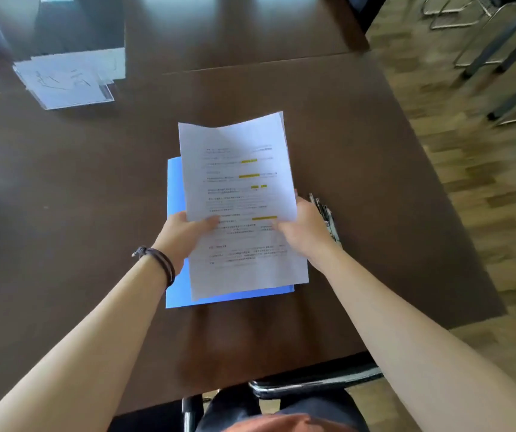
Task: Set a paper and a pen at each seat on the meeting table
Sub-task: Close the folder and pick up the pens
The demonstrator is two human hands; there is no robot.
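While both hands hold printed sheets above the dark meeting table [359, 145], the whole supply sits bunched at the near right end and no seat looks set yet. The left hand [188, 233] pinches the lower left part of the top paper [238, 169], thumb on the printed face and the other fingers hidden beneath. The right hand [305, 227] grips the right edge the same way, thumb on top, fingers curled under. That top sheet bows at its far edge and lies askew over the other sheets of the paper stack [250, 269], which rests on a blue folder [175, 188].

The likeliest slip, as I judge it, is taking two sheets for one: thin pages cling, and I cannot tell how many the hidden fingers have caught. Pulling the top sheet off quickly could also drag the stack crooked or push loose pages toward the near edge. The bowed far edge suggests a soft hold, so a hurried swing toward a far seat could fold or crease the page.

Just right of the right hand lies a cluster of pens [326, 216], touching or very nearly touching the wrist; a sideways sweep of that arm could knock them rolling toward the right edge and the floor. At the far left stands a clear plastic stand with papers [66, 79], well apart from the hands.
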